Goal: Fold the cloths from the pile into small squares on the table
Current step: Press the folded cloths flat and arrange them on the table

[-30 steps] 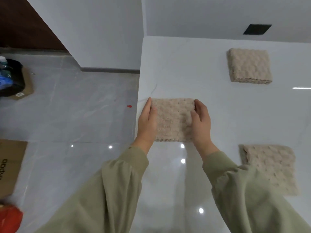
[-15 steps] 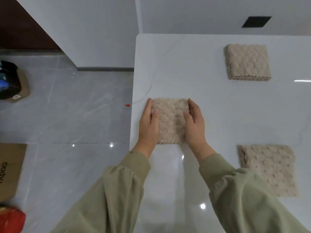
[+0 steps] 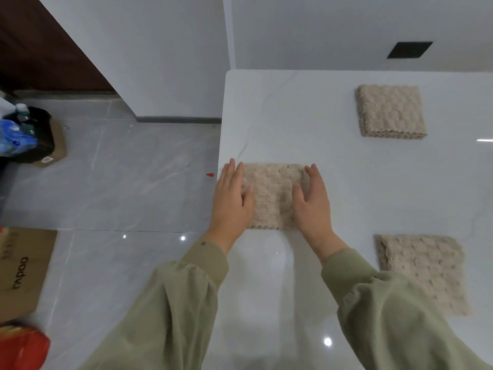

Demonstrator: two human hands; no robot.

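Your left hand (image 3: 231, 201) and right hand (image 3: 313, 204) both lie palm down with the fingers straight, and neither one pinches or curls round anything. The folded cloth (image 3: 272, 193) lies flat between them. It is a beige, bumpy-textured square sitting hard by the left edge of the white table (image 3: 293, 116). Your left hand covers its left side with the thumb resting on the fabric. Your right hand covers its right side the same way. A bare strip of cloth shows between the two thumbs. The fingertips are a bit blurred, so you can't tell how firmly they press.

Two more beige squares sit on the table well apart from your hands. The far cloth (image 3: 390, 110) is thick and neatly stacked, toward the back right. The near cloth (image 3: 424, 273) lies flatter beside your right sleeve (image 3: 394, 316).

For writing, the cardboard box (image 3: 24, 271) on the floor at left carries "rapoo" in dark letters running sideways. A second box (image 3: 58, 145) farther back sits under a black bag (image 3: 40, 134) and has a small white sticker (image 3: 46, 159), too small to read. Nothing else legible.
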